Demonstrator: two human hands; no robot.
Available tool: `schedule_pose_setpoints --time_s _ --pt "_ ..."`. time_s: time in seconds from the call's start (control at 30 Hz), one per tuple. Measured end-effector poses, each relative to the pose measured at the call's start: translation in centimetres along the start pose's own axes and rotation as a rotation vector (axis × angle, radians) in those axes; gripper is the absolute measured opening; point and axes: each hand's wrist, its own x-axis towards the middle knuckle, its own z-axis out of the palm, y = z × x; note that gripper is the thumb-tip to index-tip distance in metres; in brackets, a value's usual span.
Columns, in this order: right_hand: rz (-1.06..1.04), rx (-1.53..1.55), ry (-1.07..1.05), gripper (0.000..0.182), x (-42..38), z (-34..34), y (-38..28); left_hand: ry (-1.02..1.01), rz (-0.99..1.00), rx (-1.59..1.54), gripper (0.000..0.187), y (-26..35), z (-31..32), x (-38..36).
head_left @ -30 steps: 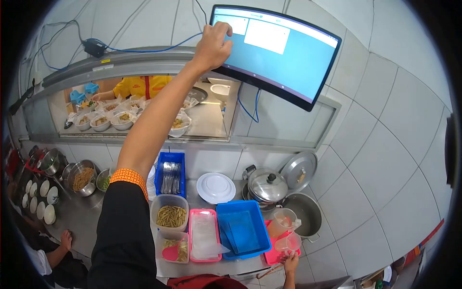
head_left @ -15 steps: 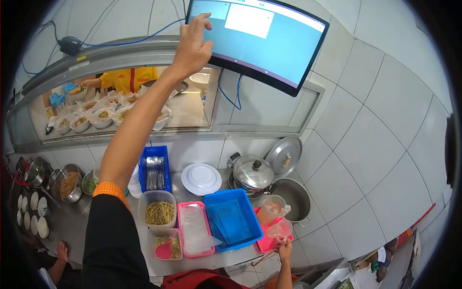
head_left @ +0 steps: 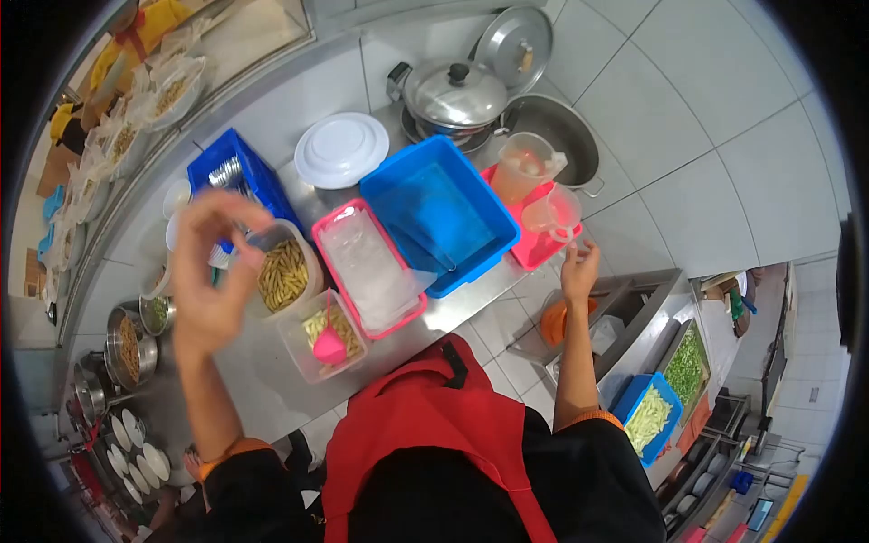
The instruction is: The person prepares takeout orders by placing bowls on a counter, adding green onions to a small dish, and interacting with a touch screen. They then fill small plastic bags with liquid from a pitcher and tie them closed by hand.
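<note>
Above the bench (head_left: 244, 366), L hand (head_left: 213, 276) hangs half open, fingers curled, empty, nr the pod tub (head_left: 313, 262). R hand (head_left: 579, 269), part-curled, is at the small jug (head_left: 553, 214) by the pink tray (head_left: 536, 252), poss. touching its handle.

Lidded pot (head_left: 455, 98): cover on, black knob on top.
Loose lid (head_left: 509, 52): tilted, behind lidded pot.
Open pot (head_left: 572, 138): just right of lidded pot.
White plate (head_left: 341, 150): left of lidded pot.
</note>
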Motion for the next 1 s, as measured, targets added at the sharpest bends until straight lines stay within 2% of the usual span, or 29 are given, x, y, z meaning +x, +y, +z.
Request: schedule_pose_setpoints --time_s 0.03,0.1,0.17,0.23,0.3,0.37,0.4,0.43,0.47,0.53,0.57,0.63,0.67,0.7,0.77,0.8,0.83,0.87,0.9,0.93,0.97,1.0 --pt "-0.273 -0.131 0.207 0.025 -1.0 0.1 -2.3 -0.042 -0.073 -0.029 0.039 -0.5 0.6 -1.8" --pt "-0.31 -0.12 0.226 0.021 -3.4 0.2 -7.0 -0.096 -0.269 0.021 0.031 -0.4 2.3 -4.6" --pt "-0.45 -0.174 0.003 0.018 -5.8 1.6 -10.2 -0.089 -0.398 -0.115 0.03 -1.1 4.0 -7.1" --pt "-0.298 -0.097 -0.497 0.02 -8.6 4.0 -14.4 -0.087 -0.481 -0.157 0.031 -1.7 6.2 -9.3" --pt "-0.609 0.186 -0.673 0.014 -11.4 9.4 -14.7 -0.08 -0.547 -0.201 0.031 -1.6 8.5 -10.9" --pt "-0.7 0.245 -0.779 0.018 -13.5 13.5 -17.1 -0.181 -0.669 -0.134 0.031 -1.4 10.9 -11.3" --pt "-0.852 0.255 -0.697 0.025 -13.9 16.4 -17.9 -0.161 -0.673 -0.121 0.031 -1.6 12.0 -11.2" --pt "-0.997 0.269 -0.614 0.032 -14.4 19.0 -17.9 -0.229 -0.544 0.027 0.031 -1.6 13.2 -11.1" --pt "-1.009 0.291 -0.63 0.032 -15.1 20.8 -17.4 -0.297 -0.414 0.178 0.031 -1.5 14.3 -11.0" --pt "-1.156 -0.329 -0.802 0.02 -15.5 23.9 -17.1 -0.281 -0.443 0.189 0.031 -1.4 16.2 -10.3" --pt "-1.18 -0.3 -0.809 0.02 -15.1 23.8 -17.8 -0.29 -0.469 0.174 0.031 -1.1 16.9 -10.2" --pt "-0.997 -0.241 -1.122 0.021 -13.0 23.6 -18.9 -0.23 -0.493 0.215 0.032 -1.6 17.3 -9.5" --pt "-1.041 0.021 -0.948 0.014 -12.2 22.8 -19.0 -0.043 -0.564 0.17 0.032 -1.9 17.4 -9.4" --pt "-1.066 0.032 -0.97 0.014 -11.1 22.3 -19.1 0.146 -0.635 0.113 0.033 -2.2 17.7 -9.6" --pt "-0.464 0.558 -1.467 0.009 -8.5 19.1 -21.7 0.452 -0.608 0.177 0.048 -4.3 18.3 -8.6" --pt "-0.477 0.56 -1.49 0.009 -7.2 18.0 -22.2 0.626 -0.58 0.176 0.054 -4.6 18.3 -7.1" --pt "-0.334 0.595 -1.71 0.01 -5.4 17.3 -23.0 0.648 -0.571 0.191 0.054 -5.4 18.1 -6.4" --pt "-0.181 0.615 -1.923 0.013 -4.2 16.8 -24.0 0.68 -0.689 -0.152 0.057 -6.5 18.1 -6.0" --pt "-0.206 0.612 -1.935 0.013 -3.9 16.3 -24.8 0.692 -0.79 -0.507 0.06 -7.7 18.0 -5.6" --pt "-0.174 0.69 -1.884 0.017 -3.7 15.5 -25.1 0.619 -0.782 -0.845 0.042 -8.6 17.7 -5.3" --pt "-0.14 0.77 -1.83 0.02 -3.4 15.0 -25.3 0.629 -0.767 -0.839 0.042 -9.1 17.8 -5.2" --pt "-0.157 0.773 -1.835 0.02 -3.0 15.0 -25.5 0.579 -0.731 -0.829 0.03 -9.7 17.8 -5.1"
